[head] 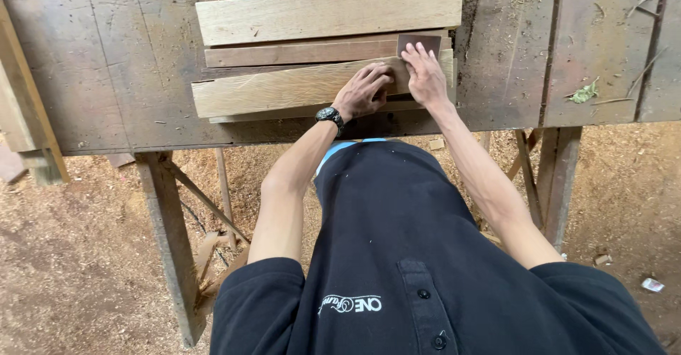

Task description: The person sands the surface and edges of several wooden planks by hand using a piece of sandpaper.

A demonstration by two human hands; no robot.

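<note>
At the far left a pale timber offcut (21,107) leans at the edge of the worn wooden counter (113,57), with bare counter between it and a stack of light planks (326,11) lying crosswise in the middle. The nearest plank (284,89) sits just inside the counter's near edge, its left end free and its right end under both hands. The left hand (363,91), a black wristwatch (330,116) on its wrist, rests on this plank with its fingers (376,78) curled together, tips pressing toward a small dark rectangular metal sheet (418,43) that stands at the plank's far edge. The right hand (427,78) lies just beside the left, touching it, its fingers (418,58) straight and close together, flat against the sheet's near face. Whether the thumbs grip the sheet from behind cannot be told. Right of the hands the counter runs open, dusted with shavings, with a green leaf (584,92) well apart. Below, sawdust covers the floor (71,256).
</note>
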